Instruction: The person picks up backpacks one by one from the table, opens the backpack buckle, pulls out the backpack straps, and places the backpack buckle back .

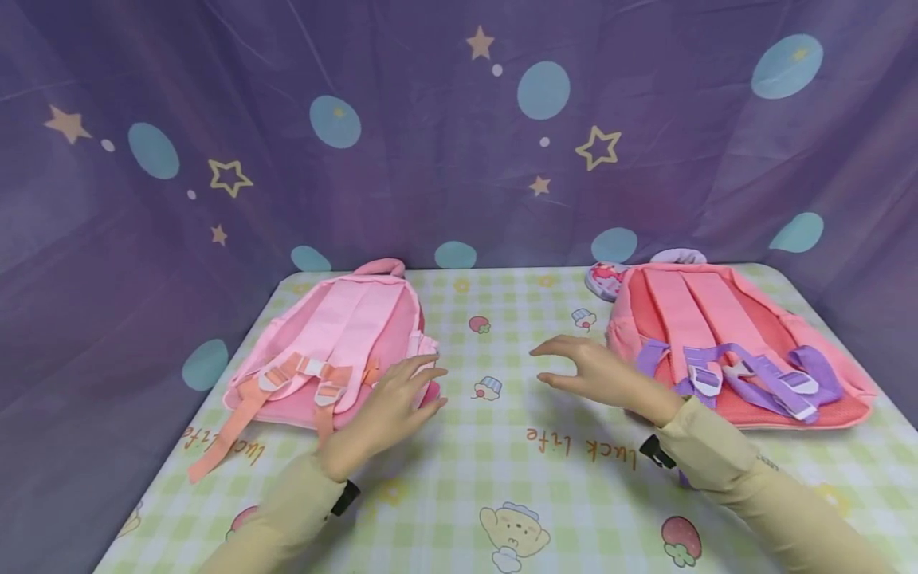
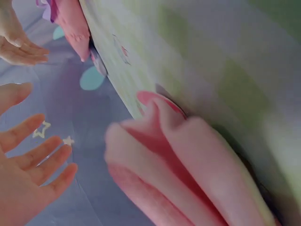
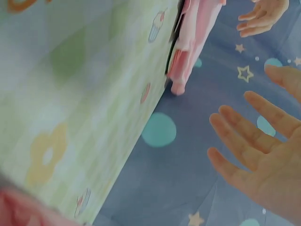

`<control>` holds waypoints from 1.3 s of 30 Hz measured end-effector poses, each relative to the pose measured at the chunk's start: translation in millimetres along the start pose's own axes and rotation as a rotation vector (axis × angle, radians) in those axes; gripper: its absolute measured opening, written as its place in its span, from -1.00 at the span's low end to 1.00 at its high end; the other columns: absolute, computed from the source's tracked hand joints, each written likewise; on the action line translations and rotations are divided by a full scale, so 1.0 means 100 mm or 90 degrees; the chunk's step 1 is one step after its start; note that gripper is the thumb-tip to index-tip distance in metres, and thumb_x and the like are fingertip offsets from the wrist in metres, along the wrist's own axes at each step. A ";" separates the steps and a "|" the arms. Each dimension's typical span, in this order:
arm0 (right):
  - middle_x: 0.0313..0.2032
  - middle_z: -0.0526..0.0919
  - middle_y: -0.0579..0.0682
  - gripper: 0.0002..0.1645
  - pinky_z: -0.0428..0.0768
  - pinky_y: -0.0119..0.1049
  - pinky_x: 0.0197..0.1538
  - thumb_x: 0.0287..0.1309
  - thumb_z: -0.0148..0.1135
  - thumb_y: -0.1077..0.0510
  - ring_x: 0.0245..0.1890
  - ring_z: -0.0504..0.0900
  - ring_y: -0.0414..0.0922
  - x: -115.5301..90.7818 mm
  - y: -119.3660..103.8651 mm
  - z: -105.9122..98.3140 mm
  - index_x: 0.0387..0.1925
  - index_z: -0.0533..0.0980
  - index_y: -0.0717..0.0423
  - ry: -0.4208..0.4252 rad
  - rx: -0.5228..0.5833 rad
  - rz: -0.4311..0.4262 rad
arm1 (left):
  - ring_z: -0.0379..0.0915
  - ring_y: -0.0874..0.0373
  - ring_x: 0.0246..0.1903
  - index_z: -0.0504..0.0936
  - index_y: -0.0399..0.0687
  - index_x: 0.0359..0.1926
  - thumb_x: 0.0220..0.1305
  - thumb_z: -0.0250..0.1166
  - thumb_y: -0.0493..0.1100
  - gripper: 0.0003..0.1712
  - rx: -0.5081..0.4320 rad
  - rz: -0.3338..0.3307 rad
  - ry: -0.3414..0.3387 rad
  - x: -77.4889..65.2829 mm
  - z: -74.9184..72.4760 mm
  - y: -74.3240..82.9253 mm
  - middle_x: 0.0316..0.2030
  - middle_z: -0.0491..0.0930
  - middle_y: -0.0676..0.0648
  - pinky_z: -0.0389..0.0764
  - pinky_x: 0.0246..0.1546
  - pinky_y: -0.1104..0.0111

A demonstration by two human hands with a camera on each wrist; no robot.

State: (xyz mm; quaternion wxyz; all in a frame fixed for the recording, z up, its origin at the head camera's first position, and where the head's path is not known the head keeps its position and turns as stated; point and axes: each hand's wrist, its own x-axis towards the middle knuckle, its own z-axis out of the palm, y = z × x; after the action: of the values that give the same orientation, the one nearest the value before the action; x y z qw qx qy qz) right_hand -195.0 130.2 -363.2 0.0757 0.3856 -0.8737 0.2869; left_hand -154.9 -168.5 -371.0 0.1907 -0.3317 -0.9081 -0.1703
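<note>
In the head view, a light pink backpack (image 1: 358, 311) with orange straps lies on the left side of the table, its shoulder straps facing up. My left hand (image 1: 390, 406) hovers by its right lower edge, fingers spread and holding nothing. On the right lies a coral pink backpack (image 1: 703, 311) with purple straps (image 1: 774, 383), also straps up. My right hand (image 1: 595, 371) is in the air just left of it, fingers extended with nothing in them. Both wrist views show the palms bare. Part of the light pink backpack (image 2: 174, 160) fills the lower left wrist view.
A green-and-white checked tablecloth (image 1: 495, 446) with cartoon prints covers the table. Behind it hangs a purple curtain (image 1: 430, 183) with stars and blue spots. A small round item with a pink picture (image 1: 606, 281) sits by the right backpack's upper left corner.
</note>
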 end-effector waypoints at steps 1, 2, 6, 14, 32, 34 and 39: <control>-0.13 0.58 -0.01 -0.62 0.40 -0.18 0.04 0.00 0.24 0.08 -0.04 0.50 -0.07 0.02 -0.02 0.02 -0.11 0.52 0.13 -0.006 0.005 0.000 | 0.35 -0.07 -0.01 0.55 -0.15 -0.14 -0.03 0.34 -0.13 -0.62 0.002 -0.004 0.003 -0.02 -0.01 -0.02 -0.02 0.44 -0.18 0.31 0.02 0.07; -0.13 0.57 0.00 -0.62 0.40 -0.17 0.05 0.00 0.24 0.09 -0.04 0.49 -0.07 0.04 -0.04 0.04 -0.10 0.51 0.13 -0.013 0.012 -0.001 | 0.35 -0.08 -0.01 0.55 -0.16 -0.14 -0.03 0.34 -0.14 -0.62 0.003 -0.010 0.005 -0.05 -0.02 -0.04 -0.02 0.44 -0.18 0.31 0.01 0.04; -0.10 0.56 0.00 -0.60 0.38 -0.18 0.07 0.03 0.22 0.09 -0.02 0.47 -0.07 0.12 -0.10 0.14 -0.07 0.50 0.14 -0.040 0.035 -0.010 | 0.34 -0.13 -0.02 0.54 -0.19 -0.13 -0.07 0.36 -0.16 -0.58 0.001 -0.029 0.006 -0.13 -0.07 -0.10 -0.02 0.42 -0.20 0.31 -0.01 0.02; -0.06 0.53 0.05 -0.59 0.38 -0.16 0.07 0.04 0.21 0.11 0.00 0.45 -0.05 0.29 -0.24 0.31 -0.03 0.48 0.14 -0.076 0.067 -0.035 | 0.35 -0.15 -0.05 0.53 -0.18 -0.12 -0.06 0.34 -0.15 -0.58 0.015 -0.043 0.031 -0.31 -0.16 -0.26 -0.02 0.42 -0.22 0.35 -0.06 0.01; -0.03 0.52 0.02 -0.56 0.34 -0.29 0.11 0.07 0.17 0.07 0.03 0.43 -0.11 0.60 -0.46 0.66 0.00 0.46 0.16 -0.120 0.109 -0.075 | 0.30 -0.17 -0.05 0.50 -0.27 -0.11 -0.14 0.36 -0.28 -0.54 0.022 -0.090 0.072 -0.62 -0.37 -0.55 -0.03 0.39 -0.28 0.27 -0.06 -0.04; -0.04 0.52 0.02 -0.56 0.34 -0.32 0.11 0.07 0.17 0.08 0.03 0.43 -0.11 0.63 -0.48 0.69 0.00 0.46 0.16 -0.120 0.111 -0.084 | 0.30 -0.17 -0.06 0.49 -0.28 -0.10 -0.14 0.36 -0.28 -0.52 0.025 -0.099 0.073 -0.66 -0.40 -0.57 -0.03 0.38 -0.28 0.30 -0.11 -0.02; -0.04 0.51 0.03 -0.55 0.32 -0.33 0.12 0.06 0.18 0.09 0.03 0.43 -0.12 0.70 -0.52 0.76 0.00 0.45 0.17 -0.125 0.116 -0.085 | 0.28 -0.25 -0.04 0.50 -0.31 -0.12 -0.20 0.36 -0.33 -0.51 0.027 -0.114 0.099 -0.74 -0.46 -0.65 -0.05 0.39 -0.29 0.27 -0.13 -0.08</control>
State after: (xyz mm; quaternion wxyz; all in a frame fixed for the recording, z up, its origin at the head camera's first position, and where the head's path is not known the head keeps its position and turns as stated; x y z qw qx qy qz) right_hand -199.4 15.6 -377.7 -0.0263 0.4746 -0.8195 0.3200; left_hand -135.4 -274.9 -376.6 0.2516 -0.2313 -0.9198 -0.1927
